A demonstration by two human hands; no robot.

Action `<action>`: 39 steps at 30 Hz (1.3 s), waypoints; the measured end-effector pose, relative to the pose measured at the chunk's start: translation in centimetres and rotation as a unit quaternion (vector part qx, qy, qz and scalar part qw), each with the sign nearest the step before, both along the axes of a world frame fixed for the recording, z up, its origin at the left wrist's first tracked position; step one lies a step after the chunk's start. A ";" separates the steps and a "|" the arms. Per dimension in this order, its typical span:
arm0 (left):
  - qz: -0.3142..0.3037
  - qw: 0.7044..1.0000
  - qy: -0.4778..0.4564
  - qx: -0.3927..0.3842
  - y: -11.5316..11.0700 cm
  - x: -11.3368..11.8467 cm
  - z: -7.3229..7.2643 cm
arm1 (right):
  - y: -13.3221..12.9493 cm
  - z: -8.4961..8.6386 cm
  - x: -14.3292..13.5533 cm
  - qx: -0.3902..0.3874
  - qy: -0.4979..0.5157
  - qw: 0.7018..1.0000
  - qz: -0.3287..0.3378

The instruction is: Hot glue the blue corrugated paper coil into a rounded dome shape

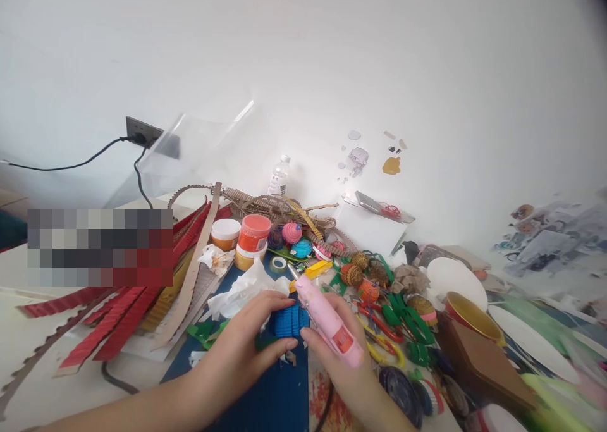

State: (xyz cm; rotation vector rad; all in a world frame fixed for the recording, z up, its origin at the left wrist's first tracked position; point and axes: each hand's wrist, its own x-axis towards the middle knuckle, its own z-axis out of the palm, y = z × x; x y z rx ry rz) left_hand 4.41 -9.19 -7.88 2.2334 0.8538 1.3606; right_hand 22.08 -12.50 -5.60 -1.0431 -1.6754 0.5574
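Observation:
A blue ribbed piece (290, 322), apparently coiled corrugated paper, sits between my two hands above the dark blue mat (265, 400). My left hand (258, 331) grips it from the left, fingers on top and thumb below. In my right hand (341, 350) is a pink hot glue gun (325, 315), its metal nozzle pointing up and to the left, past the blue piece. The right fingertips touch or nearly touch the blue piece's right edge. Crumpled white tissue (249, 290) lies just beyond my left hand. Most right fingers are hidden behind the glue gun.
Red corrugated strips (114, 324) spread on the left. Paint jars (255, 233), a tape roll (279, 264) and small coiled balls (291, 232) stand behind. Scissors (379, 340), green pieces (410, 318) and a brown box (481, 356) crowd the right. A bottle (279, 176) stands against the wall.

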 end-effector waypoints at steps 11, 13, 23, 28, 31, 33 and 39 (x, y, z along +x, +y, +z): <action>0.001 0.999 -0.013 0.029 0.2 0.1 -0.5 | 0.1 0.3 0.0 0.001 0.001 1.000 0.020; 0.000 0.999 -0.012 0.034 0.2 0.1 -0.6 | 0.1 0.3 0.0 -0.004 0.000 1.000 0.020; -0.013 0.999 -0.026 0.025 0.3 0.1 -0.3 | 0.0 0.3 0.2 -0.007 0.011 1.000 0.012; -0.015 0.999 -0.029 0.028 0.3 0.0 -0.4 | 0.0 0.2 0.3 -0.008 0.002 1.000 0.015; -0.016 0.999 -0.029 0.024 0.3 0.0 -0.5 | 0.0 0.3 0.2 -0.002 -0.008 1.000 0.017; -0.018 0.999 -0.028 0.010 0.4 0.0 -0.5 | 0.0 0.4 0.2 0.000 -0.012 1.000 0.017; -0.015 0.999 -0.031 -0.020 0.3 0.0 -0.2 | -0.1 0.7 0.1 0.000 -0.029 0.999 0.014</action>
